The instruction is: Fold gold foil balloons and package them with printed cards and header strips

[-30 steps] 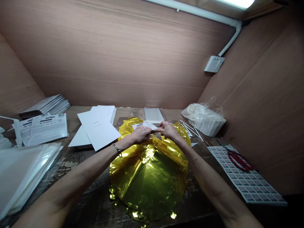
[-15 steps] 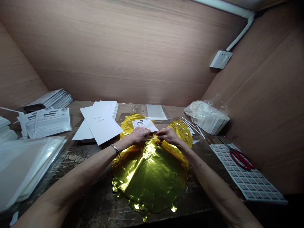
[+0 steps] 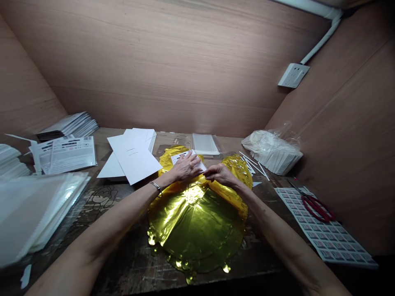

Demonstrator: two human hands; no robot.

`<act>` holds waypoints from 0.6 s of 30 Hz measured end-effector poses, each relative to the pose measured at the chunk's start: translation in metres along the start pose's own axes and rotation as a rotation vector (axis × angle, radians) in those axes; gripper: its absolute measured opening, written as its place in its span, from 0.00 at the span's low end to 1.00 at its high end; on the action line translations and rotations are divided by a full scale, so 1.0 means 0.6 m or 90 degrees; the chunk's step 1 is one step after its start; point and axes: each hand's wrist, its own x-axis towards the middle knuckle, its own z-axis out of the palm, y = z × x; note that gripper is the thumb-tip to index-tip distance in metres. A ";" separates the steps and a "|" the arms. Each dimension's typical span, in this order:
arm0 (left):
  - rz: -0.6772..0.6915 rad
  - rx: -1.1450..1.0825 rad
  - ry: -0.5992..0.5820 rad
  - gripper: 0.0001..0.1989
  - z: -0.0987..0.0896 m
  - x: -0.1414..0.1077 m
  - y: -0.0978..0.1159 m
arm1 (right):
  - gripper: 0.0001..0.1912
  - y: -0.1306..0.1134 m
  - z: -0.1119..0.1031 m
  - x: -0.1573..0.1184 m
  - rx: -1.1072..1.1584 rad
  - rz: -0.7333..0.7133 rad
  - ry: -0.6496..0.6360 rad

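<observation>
The left hand [image 3: 185, 167] has spread open and lies flat, pressing a white printed card [image 3: 176, 158] onto the gold foil balloon [image 3: 197, 234] mid-desk. The right hand [image 3: 219, 174] curls on the foil just beside it; whether it pinches anything, I cannot tell.

The balloon [image 3: 196, 234] is glossy gold foil, the sheets [image 3: 134, 158] matt paper, the tabletop [image 3: 123, 263] rough wood.
</observation>
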 end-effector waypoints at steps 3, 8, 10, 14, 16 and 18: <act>-0.027 -0.024 -0.050 0.21 0.029 0.007 -0.013 | 0.09 -0.010 -0.004 0.005 -0.117 -0.030 -0.013; -0.019 -0.036 -0.056 0.22 0.057 0.003 -0.021 | 0.10 -0.032 -0.004 0.002 -0.343 -0.061 -0.081; -0.021 -0.034 -0.060 0.24 0.058 0.002 -0.021 | 0.11 -0.039 0.000 -0.001 -0.441 -0.060 -0.094; -0.045 -0.034 -0.088 0.26 0.059 0.004 -0.019 | 0.11 -0.046 0.010 -0.005 -0.547 -0.030 -0.107; -0.047 -0.029 -0.091 0.27 0.060 0.005 -0.019 | 0.10 -0.045 0.014 -0.007 -0.553 -0.013 -0.103; -0.043 -0.020 -0.084 0.27 0.062 0.005 -0.018 | 0.09 -0.042 0.016 -0.009 -0.549 0.011 -0.089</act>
